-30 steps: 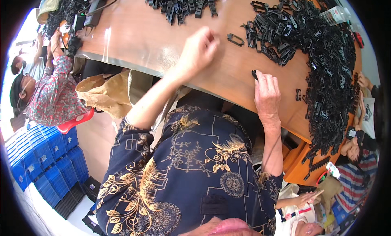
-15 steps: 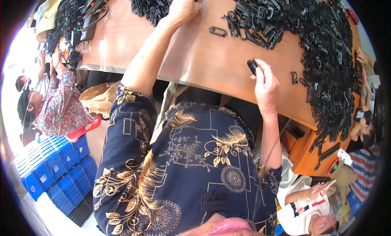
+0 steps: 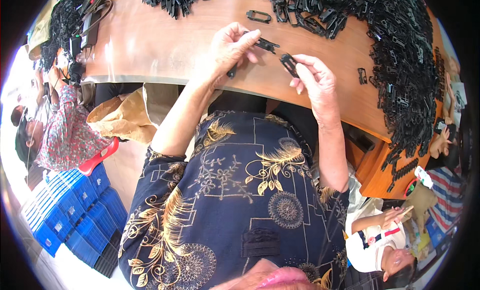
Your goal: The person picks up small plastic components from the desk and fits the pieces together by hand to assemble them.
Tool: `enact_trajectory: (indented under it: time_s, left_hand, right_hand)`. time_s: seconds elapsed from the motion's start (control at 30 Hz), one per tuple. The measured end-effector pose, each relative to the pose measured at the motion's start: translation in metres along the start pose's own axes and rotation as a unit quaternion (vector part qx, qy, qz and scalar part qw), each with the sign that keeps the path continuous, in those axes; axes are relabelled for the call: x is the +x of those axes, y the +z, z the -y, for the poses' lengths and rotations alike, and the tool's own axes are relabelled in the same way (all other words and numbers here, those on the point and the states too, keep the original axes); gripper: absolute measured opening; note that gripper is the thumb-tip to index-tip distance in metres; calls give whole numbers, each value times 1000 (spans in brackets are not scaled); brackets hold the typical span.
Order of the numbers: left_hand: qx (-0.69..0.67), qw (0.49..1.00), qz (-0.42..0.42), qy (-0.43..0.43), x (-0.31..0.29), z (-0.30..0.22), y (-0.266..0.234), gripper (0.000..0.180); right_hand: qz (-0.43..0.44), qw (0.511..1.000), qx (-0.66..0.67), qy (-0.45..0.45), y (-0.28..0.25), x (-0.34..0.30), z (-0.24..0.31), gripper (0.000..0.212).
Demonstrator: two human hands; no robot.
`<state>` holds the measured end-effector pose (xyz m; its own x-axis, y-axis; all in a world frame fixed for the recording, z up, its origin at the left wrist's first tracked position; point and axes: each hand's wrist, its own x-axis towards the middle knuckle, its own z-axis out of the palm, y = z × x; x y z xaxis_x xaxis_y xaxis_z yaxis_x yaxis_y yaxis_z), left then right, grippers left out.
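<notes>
My left hand (image 3: 231, 51) is raised over the wooden table and pinches a narrow black plastic part (image 3: 267, 45) between thumb and fingers. A second dark piece (image 3: 232, 71) shows below that palm, apparently tucked under the curled fingers. To its right, my right hand (image 3: 318, 81) grips a black plastic frame (image 3: 288, 65) by its side, tilted, with its end close to the left hand's part. A small gap seems to lie between the two parts. Beyond the hands, a single oblong black frame (image 3: 258, 16) lies flat on the table.
A large heap of black parts (image 3: 400, 75) covers the table's right side, with a smaller pile (image 3: 172, 0) at the far middle. The table's near edge (image 3: 250, 92) runs before my body. Blue crates (image 3: 75, 205) stand at left. Other people sit on both sides.
My left hand has come back from the far pile toward the middle, now holding a narrow black part. My right hand has moved slightly left with its part, bringing the two close together.
</notes>
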<state>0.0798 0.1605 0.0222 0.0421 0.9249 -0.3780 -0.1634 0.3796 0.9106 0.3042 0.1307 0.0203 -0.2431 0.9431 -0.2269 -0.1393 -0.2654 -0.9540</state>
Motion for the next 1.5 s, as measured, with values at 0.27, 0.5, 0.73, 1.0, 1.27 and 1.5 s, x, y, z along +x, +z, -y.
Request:
enact_trajectory:
  time_s: [0.27, 0.5, 0.73, 1.0, 1.27, 1.5]
  left_hand:
    - [-29, 999, 13, 16, -13, 11, 6, 29]
    - [50, 998, 0, 41, -21, 8, 11, 27]
    - [34, 999, 17, 18, -28, 11, 16, 32]
    - [152, 986, 73, 10, -33, 14, 15, 33]
    - [111, 983, 144, -13, -47, 18, 19, 35]
    - [-23, 987, 138, -81, -66, 23, 11, 28]
  right_hand:
    - [-33, 985, -159, -53, 33, 4, 20, 17]
    - [-4, 978, -198, -71, 40, 9, 20, 15]
    - [-25, 963, -255, -83, 34, 10, 12, 12]
    - [-9, 962, -264, -65, 26, -2, 16, 12]
    - [45, 967, -221, -118, 23, -16, 13, 15]
    - [89, 995, -27, 19, 18, -16, 4, 16]
